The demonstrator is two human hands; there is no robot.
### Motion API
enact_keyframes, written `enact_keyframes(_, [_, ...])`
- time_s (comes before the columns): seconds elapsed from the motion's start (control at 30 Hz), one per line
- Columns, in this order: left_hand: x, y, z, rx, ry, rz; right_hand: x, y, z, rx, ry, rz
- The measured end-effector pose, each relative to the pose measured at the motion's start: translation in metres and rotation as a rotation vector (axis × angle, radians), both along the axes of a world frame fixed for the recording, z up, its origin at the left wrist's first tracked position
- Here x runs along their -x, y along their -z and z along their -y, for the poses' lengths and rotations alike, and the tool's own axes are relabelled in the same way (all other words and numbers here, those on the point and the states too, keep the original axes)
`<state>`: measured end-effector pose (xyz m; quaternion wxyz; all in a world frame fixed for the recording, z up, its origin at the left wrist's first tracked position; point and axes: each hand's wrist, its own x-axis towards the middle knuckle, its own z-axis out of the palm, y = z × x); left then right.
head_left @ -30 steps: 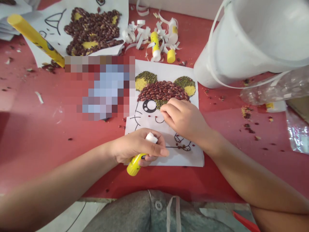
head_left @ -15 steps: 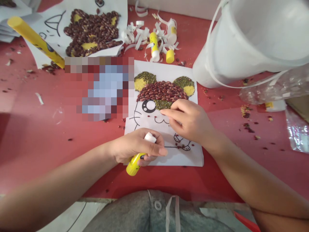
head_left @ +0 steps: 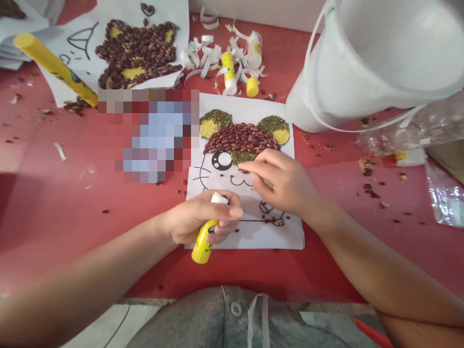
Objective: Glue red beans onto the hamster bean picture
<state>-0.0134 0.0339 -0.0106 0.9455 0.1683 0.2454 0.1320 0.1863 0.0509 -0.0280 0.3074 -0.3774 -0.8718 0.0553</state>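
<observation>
My left hand grips an upright yellow glue stick, its white end showing above my fingers, over the lower edge of a white paper sheet. A cartoon mouse is drawn on the sheet, with ears of green and yellow seeds and a cap of red-brown beans. My right hand lies over the sheet with its fingers apart. Its index fingertip is just below the green seeds under the beans, close to the drawn eye. The mouse's lower face is partly hidden under my hands.
A finished bean picture on paper and a long yellow tube lie at the back left. Several glue sticks and white paper curls sit behind the sheet. A large white bucket stands at the right. Loose seeds dot the red table.
The white end of the glue stick has tilted slightly up and to the left with my left hand. The sheet and scene sit slightly further left in view.
</observation>
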Motion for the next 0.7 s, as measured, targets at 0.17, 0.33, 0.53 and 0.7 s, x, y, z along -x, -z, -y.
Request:
enact_keyframes(0.17, [-0.001,0.003,0.001,0.025,-0.188,0.043,0.001,-0.008,0.003,0.124,0.129,-0.294])
enact_keyframes(0.33, [-0.001,0.005,0.001,0.012,-0.345,0.063,0.003,-0.009,0.006,0.197,0.145,-0.345])
enact_keyframes(0.53, [-0.003,0.005,0.002,-0.002,-0.423,0.107,0.005,-0.014,0.013,0.259,0.002,-0.346])
enact_keyframes(0.7, [-0.002,0.003,0.002,-0.009,-0.453,0.063,0.008,-0.014,0.014,0.164,-0.098,-0.237])
